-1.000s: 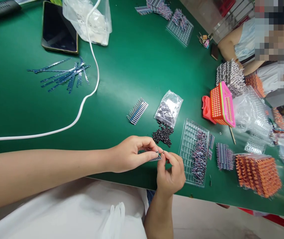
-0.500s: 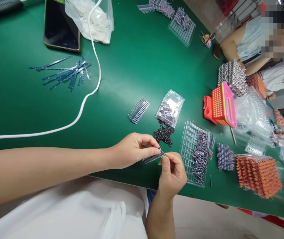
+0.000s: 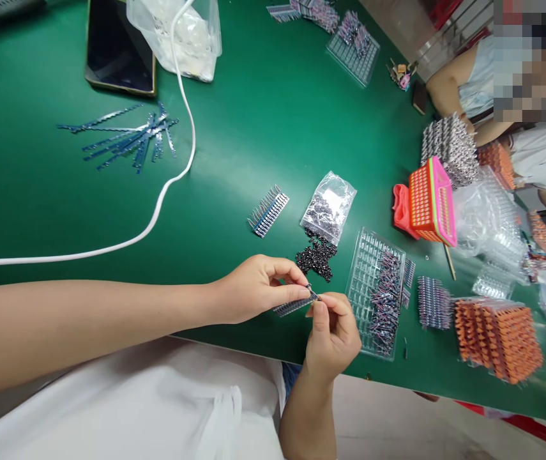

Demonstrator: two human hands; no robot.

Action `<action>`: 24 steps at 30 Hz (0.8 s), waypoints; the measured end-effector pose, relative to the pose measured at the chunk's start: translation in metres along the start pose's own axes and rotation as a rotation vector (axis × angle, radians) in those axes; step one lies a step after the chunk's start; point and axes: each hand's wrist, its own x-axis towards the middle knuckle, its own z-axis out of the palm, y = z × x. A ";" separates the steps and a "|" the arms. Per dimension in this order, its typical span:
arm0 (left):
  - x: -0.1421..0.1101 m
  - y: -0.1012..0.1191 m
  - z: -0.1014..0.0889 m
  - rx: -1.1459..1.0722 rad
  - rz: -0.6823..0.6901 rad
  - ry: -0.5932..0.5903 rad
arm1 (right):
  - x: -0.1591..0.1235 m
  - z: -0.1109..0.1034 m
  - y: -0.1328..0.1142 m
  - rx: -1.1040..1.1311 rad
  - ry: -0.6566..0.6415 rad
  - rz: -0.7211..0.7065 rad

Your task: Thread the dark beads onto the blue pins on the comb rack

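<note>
My left hand (image 3: 258,291) pinches a dark comb-like strip with a row of thin pins (image 3: 292,306) between thumb and fingers, just above the table's near edge. At the strip's right end, my right hand (image 3: 334,335) is closed in a pinch; whatever its fingertips hold is too small to make out. Beyond the hands lies a pile of small black beads or parts (image 3: 315,259), by a clear plastic bag (image 3: 331,198) of more. A blue-and-white strip with pins (image 3: 269,212) rests to their left. Beside my right hand is a clear gridded tray (image 3: 363,287) bearing many small pinned pieces.
A white cable (image 3: 158,204) curves across the left, near blue strips (image 3: 124,140) and a phone (image 3: 120,48). At right stand an orange-and-pink basket (image 3: 428,201), a stack of orange parts (image 3: 497,338) and plastic bags (image 3: 481,217). Another person (image 3: 474,83) sits at the far right.
Both hands keep almost the same pose at the strip. The whole view has shifted slightly. At the far right, another person's arm now reaches lower.
</note>
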 end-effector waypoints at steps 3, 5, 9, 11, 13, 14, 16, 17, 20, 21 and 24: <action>0.000 0.000 0.000 -0.011 0.001 -0.006 | 0.000 0.000 0.000 -0.010 -0.007 0.001; 0.001 0.000 0.000 -0.014 0.003 -0.011 | 0.000 0.000 0.000 -0.001 -0.006 0.003; 0.000 0.000 0.001 -0.006 0.007 -0.014 | 0.001 0.001 0.000 0.072 0.011 0.009; 0.000 0.000 0.000 0.008 0.008 -0.019 | 0.001 0.001 -0.001 0.123 0.007 0.024; 0.000 0.000 -0.001 0.042 0.012 -0.024 | 0.002 -0.001 0.000 0.170 -0.021 0.068; 0.000 0.000 -0.001 0.061 0.016 -0.025 | 0.003 -0.003 0.000 0.192 -0.044 0.099; 0.000 0.000 -0.002 0.094 0.029 -0.030 | 0.003 -0.006 0.002 0.242 -0.098 0.168; 0.000 0.000 -0.002 0.103 0.033 -0.034 | 0.004 -0.007 0.002 0.272 -0.125 0.201; 0.000 0.001 -0.002 0.104 0.019 -0.041 | 0.004 -0.010 0.005 0.370 -0.181 0.270; 0.000 0.001 -0.002 0.102 0.008 -0.039 | 0.004 -0.010 0.005 0.394 -0.190 0.287; 0.000 0.003 -0.001 0.094 -0.016 -0.031 | 0.005 -0.010 0.005 0.430 -0.197 0.332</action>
